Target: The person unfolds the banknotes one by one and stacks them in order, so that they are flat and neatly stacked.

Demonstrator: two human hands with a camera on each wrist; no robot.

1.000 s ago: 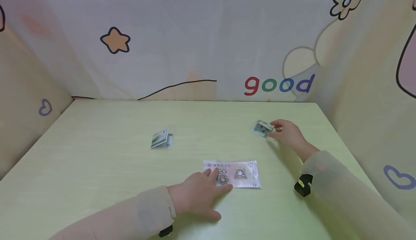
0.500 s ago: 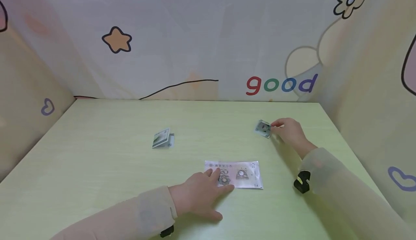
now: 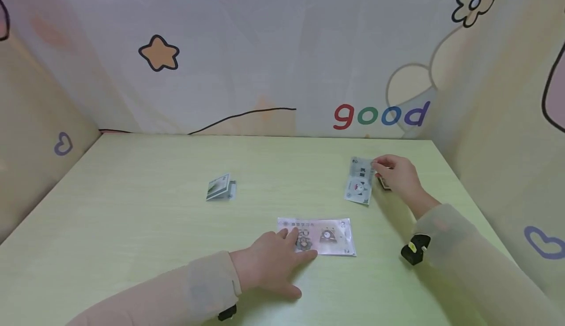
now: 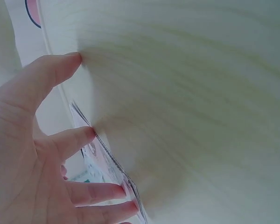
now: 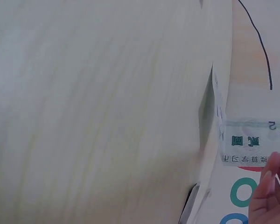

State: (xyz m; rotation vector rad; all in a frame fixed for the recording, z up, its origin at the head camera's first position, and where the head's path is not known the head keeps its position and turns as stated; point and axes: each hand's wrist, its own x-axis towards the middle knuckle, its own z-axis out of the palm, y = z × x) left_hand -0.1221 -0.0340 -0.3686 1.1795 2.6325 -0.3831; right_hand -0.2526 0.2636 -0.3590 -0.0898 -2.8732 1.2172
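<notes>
Fingers spread, my left hand point(image 3: 269, 264) presses on a small stack of pinkish play banknotes point(image 3: 331, 238); the left wrist view shows its fingertips on the stack's edge point(image 4: 109, 156). At the right, my right hand point(image 3: 399, 176) pinches a green play banknote point(image 3: 359, 184) by one edge near its upper end. This note has a crease across it and hangs partly unfolded, its bent half point(image 5: 218, 107) and printed half point(image 5: 252, 140) both showing in the right wrist view. Under the right hand lies another small dark-edged folded piece point(image 3: 384, 183), mostly hidden by the hand.
A folded green banknote point(image 3: 220, 188) stands tented on the pale table point(image 3: 132, 228), left of the middle. A printed cloth backdrop point(image 3: 243, 61) rises along the table's far edge, with more cloth at both sides.
The green banknote in my right hand went from folded to opened lengthwise, and that hand rose slightly. A folded piece now shows beneath it. The left hand stays on the pink stack.
</notes>
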